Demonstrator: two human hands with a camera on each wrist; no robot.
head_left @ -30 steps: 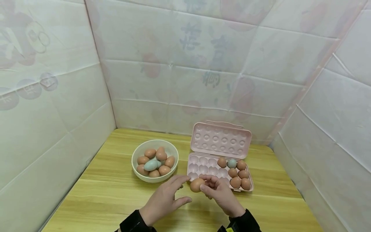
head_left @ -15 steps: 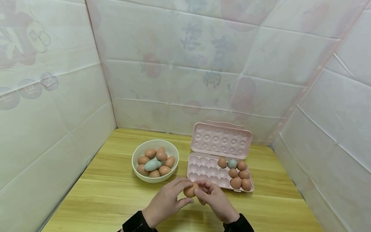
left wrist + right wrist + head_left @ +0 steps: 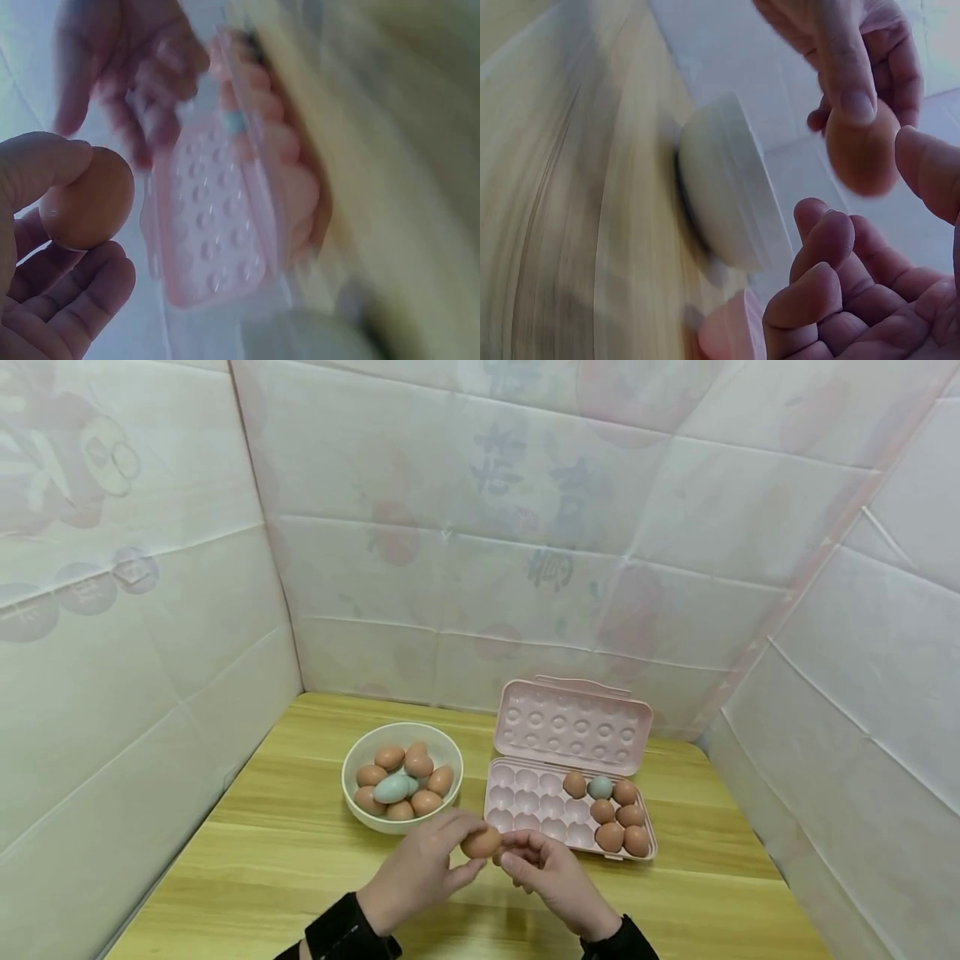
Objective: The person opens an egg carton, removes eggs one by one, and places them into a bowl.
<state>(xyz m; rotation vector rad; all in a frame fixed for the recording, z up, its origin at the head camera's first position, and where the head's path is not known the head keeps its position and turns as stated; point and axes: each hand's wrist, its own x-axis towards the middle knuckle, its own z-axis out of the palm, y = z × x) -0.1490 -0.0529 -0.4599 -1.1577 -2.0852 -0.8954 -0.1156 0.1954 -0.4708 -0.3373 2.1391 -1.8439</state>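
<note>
My left hand pinches a brown egg between thumb and fingers, above the table in front of the egg box. In the left wrist view the egg sits clear of the other hand. Just to its right is my right hand, fingers loosely bent and holding nothing; its thumb comes close to the egg in the right wrist view. Behind the hands lies a pink egg box, lid raised. Several brown eggs and one pale blue egg fill its right-hand cups; cups on the left are bare.
A cream bowl left of the egg box holds several brown eggs and pale blue ones. Both stand on a wood-grain table. White printed sheeting walls in the back and sides.
The egg has passed from my right hand to my left and shifted a little leftward. My right fingers have let go of it. Bowl and egg box have stayed put.
</note>
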